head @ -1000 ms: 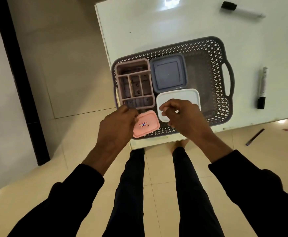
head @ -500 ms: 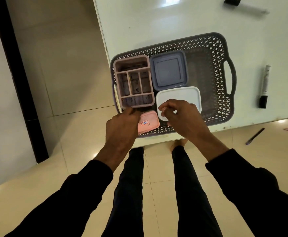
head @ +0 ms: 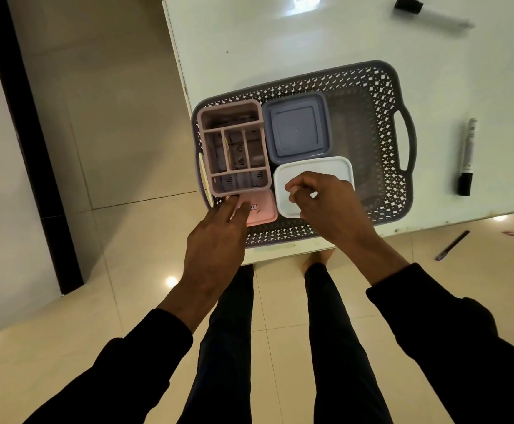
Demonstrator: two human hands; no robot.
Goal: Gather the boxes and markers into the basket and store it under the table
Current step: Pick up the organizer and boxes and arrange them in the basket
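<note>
1. Basket point(head: 381, 96): a grey lattice basket with side handles sits on the white desk point(head: 280, 41), at its near left corner, in the head view.
2. Inside it, the pink divided box point(head: 234, 148) stands in the far left part, with the blue-grey lidded box point(head: 297, 130) just to its right, the two side by side.
3. The white lidded box point(head: 338, 166) lies in front of the blue-grey one, and the small pink lidded box point(head: 263, 209) lies in the near left corner, in front of the divided box.
4. The left hand point(head: 216, 237) reaches over the basket's near rim; its fingers are extended and rest on the small pink box, covering its left part.
5. The right hand point(head: 326, 200) hangs over the white box with the fingers loosely curled; it grips nothing that can be seen.
6. One marker point(head: 466, 157) lies on the desk to the right of the basket, well apart from it, black cap toward the near edge.
7. A second marker point(head: 433, 13) lies near the far edge of the desk.
8. A thin dark pen point(head: 452, 245) lies on the tiled floor point(head: 112, 240) beyond the desk's near edge.
</note>
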